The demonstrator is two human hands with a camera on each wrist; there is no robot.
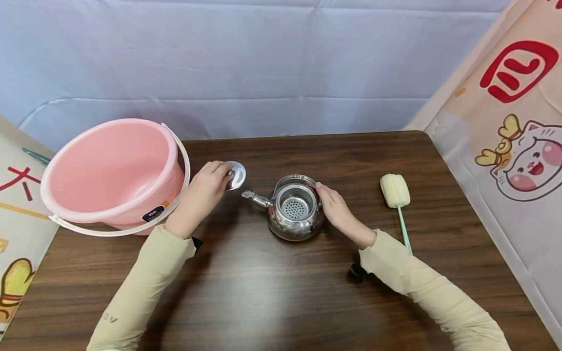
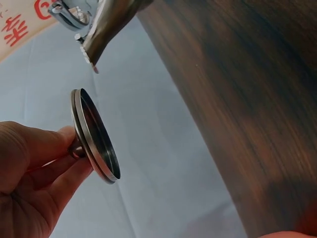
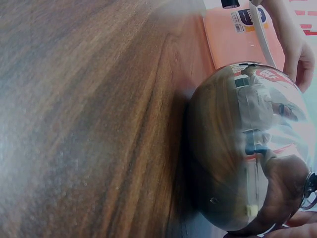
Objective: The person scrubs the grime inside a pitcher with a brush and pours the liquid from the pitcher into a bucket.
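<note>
My left hand (image 1: 204, 190) pinches the small knob of a round steel lid (image 1: 237, 175), which is held tilted in the air to the left of the kettle's spout. In the left wrist view the lid (image 2: 94, 136) stands on edge, with its hollow underside turned away from the fingers. A shiny steel kettle (image 1: 294, 226) rests on the table, uncovered, with a perforated strainer (image 1: 295, 208) inside its mouth. My right hand (image 1: 335, 207) holds the kettle at its right side, near the handle (image 1: 296, 177); some of its fingers are hidden behind the kettle.
A large pink bucket (image 1: 131, 214) with a white handle stands at the left of the wooden table (image 1: 263, 292). Right of the kettle lies a sponge brush (image 1: 395, 191) with a green stick, partly under the right sleeve. Pale cloth (image 1: 281, 68) hangs behind the table.
</note>
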